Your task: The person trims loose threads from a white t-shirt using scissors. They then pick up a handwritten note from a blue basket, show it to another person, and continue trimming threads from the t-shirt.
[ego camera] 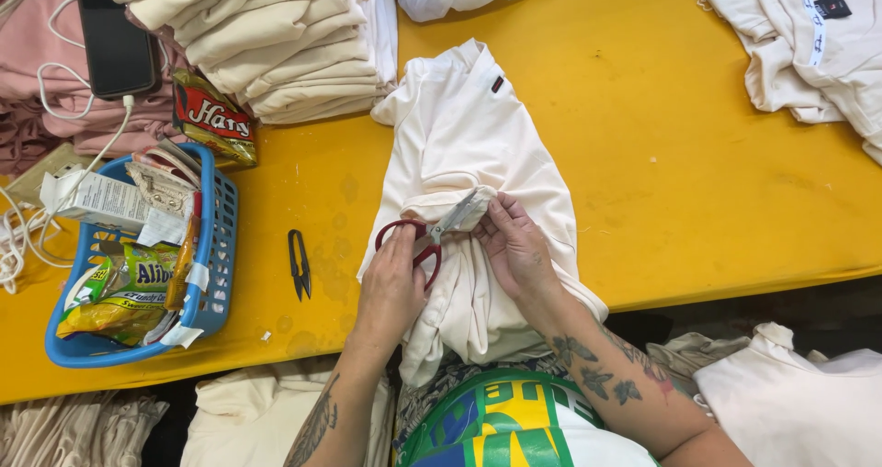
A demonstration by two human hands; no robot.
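A: Entry, head view. A cream shirt (pixel 469 155) is laid across the yellow table (pixel 661 155) at centre frame, its lower part hanging over the near edge. Red-handled scissors (pixel 432 233) are gripped in the left hand (pixel 393 283), fingers through the loops, blades pointed up and to the right.

B: State of the right hand (pixel 516 247)?

A: It is closed in a pinch on a fold of the shirt, just at the blade tips. The blades appear slightly parted at the fabric; whether a thread or tag lies between them cannot be told.

B: Progress, as judged?

A: A tall stack of folded cream shirts (pixel 276 35) is seen at upper left, which suggests finished pieces. Loose shirts (pixel 808 45) are heaped at upper right, and more cloth lies below the table edge, so a fair share seems left. The shirt in hand is judged mid-trim, not yet folded.

B: Other items recorded?

A: Small black snips (pixel 299 263) lie unused on the table left of the hands. A blue basket (pixel 219 247) of snack packets sits at lower left; a phone (pixel 115 40) on a white cable rests at upper left.
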